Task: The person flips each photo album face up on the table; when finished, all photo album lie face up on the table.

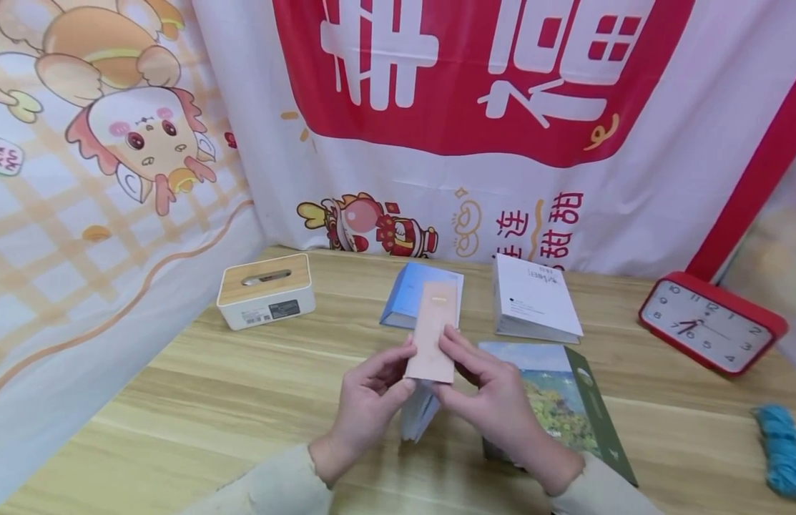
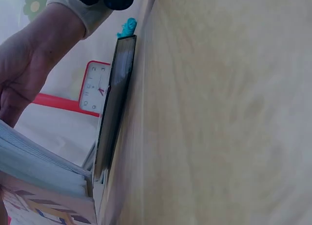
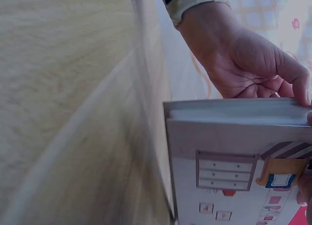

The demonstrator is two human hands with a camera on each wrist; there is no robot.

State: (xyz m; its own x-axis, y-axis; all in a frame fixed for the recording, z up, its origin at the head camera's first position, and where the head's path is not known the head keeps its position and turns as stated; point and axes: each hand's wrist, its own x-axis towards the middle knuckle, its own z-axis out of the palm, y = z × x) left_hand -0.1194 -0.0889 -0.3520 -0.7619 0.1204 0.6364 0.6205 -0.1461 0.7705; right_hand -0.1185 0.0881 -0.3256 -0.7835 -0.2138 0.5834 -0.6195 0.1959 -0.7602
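Note:
Both hands hold a thick book with a pale pink spine [image 1: 431, 336], stood upright over the table. Its spine faces up in the head view, and its page edges fan a little below. The left hand [image 1: 365, 390] grips the book from the left, thumb near the spine's lower end. From the right, the right hand [image 1: 494, 379] grips it with fingers along the spine. A cover with cartoon furniture [image 3: 226, 169] shows in the right wrist view. Pale pages [image 2: 44, 156] appear in the left wrist view. Just right of the held book lies a green-edged book with a painted landscape [image 1: 555, 400], partly behind the right forearm.
A blue book [image 1: 407, 293] and a white book [image 1: 533, 300] lie farther back on the wooden table [image 1: 243, 400]. At left sits a tissue box with a wooden lid [image 1: 259, 290]. A red clock [image 1: 713, 322] and blue yarn [image 1: 784, 450] are at right. Printed cloth [image 1: 385, 172] hangs behind.

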